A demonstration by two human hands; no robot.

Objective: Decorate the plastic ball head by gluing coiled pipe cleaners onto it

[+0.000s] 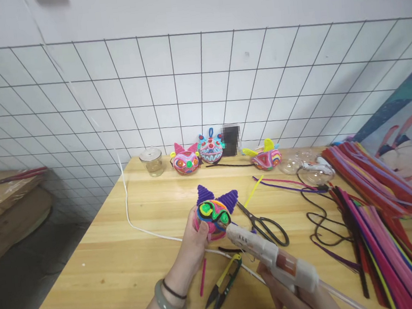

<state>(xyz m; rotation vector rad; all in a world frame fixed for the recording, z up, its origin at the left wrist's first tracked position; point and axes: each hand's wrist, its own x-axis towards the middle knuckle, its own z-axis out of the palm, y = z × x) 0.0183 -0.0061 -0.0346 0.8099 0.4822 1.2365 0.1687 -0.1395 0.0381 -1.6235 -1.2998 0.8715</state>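
Observation:
My left hand [195, 234] grips a round pipe-cleaner animal head [215, 215] with purple pointed ears, green eyes and coloured bands. In my right hand [286, 289] is a white hot glue gun [271, 256], its nozzle at the lower right side of the head; whether it touches I cannot tell. A clear glue stick [343, 297] runs out of its back end. Beneath my hands lie yellow-and-black thread snips [224, 284] and a short pink pipe-cleaner piece [203, 277]. Black-handled scissors [270, 229] rest just behind the glue gun.
Finished-looking heads, one pink-eared [185, 159], one blue [211, 149] and one yellow-eared [266, 156], stand along the wall. A glass cup [153, 161] is at the back left. Bundled pipe cleaners [391, 247], clear plastic balls [316, 174] and a black cable [323, 220] occupy the right. A white cord [127, 203] crosses the table.

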